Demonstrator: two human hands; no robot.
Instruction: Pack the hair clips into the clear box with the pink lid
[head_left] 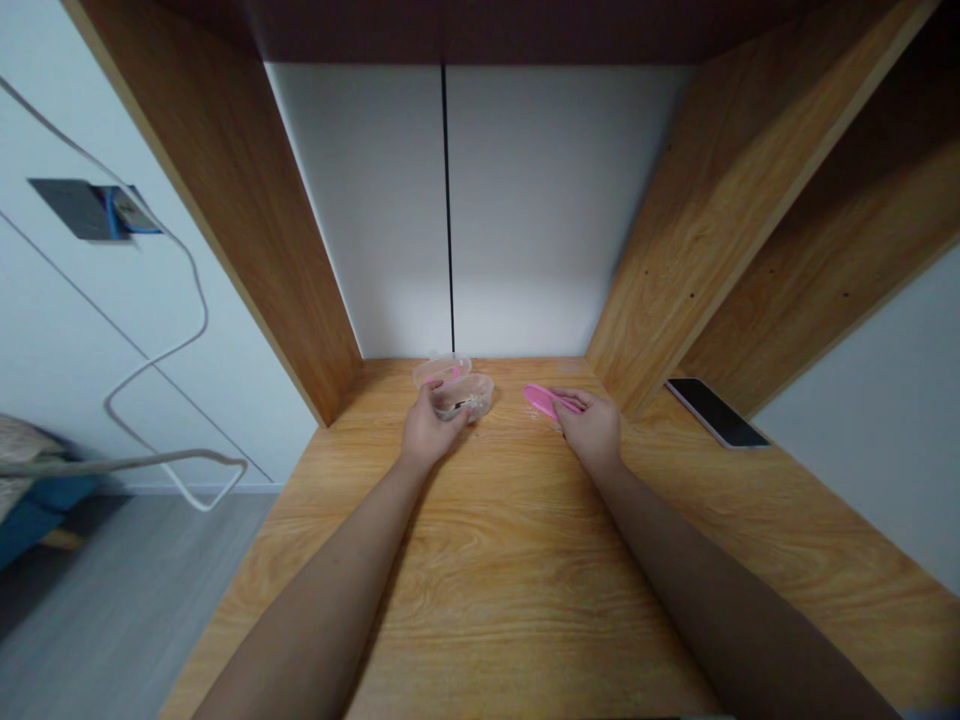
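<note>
Pink piece (pixel 540 399): at desk (pixel 465 600), right of clear box (pixel 481 389); long axis runs mostly crosswise, rounded end points left and slightly away. Right hand (pixel 592 430): grip pinches its right end. Left hand (pixel 429 430): grip clasps clear box.

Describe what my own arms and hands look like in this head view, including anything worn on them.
Both the left hand and the right hand are ungloved, with no watch or bracelet at either wrist. The left forearm and right forearm are bare, with no sleeve clearly showing. Rings or nail details are too small to tell.
</note>
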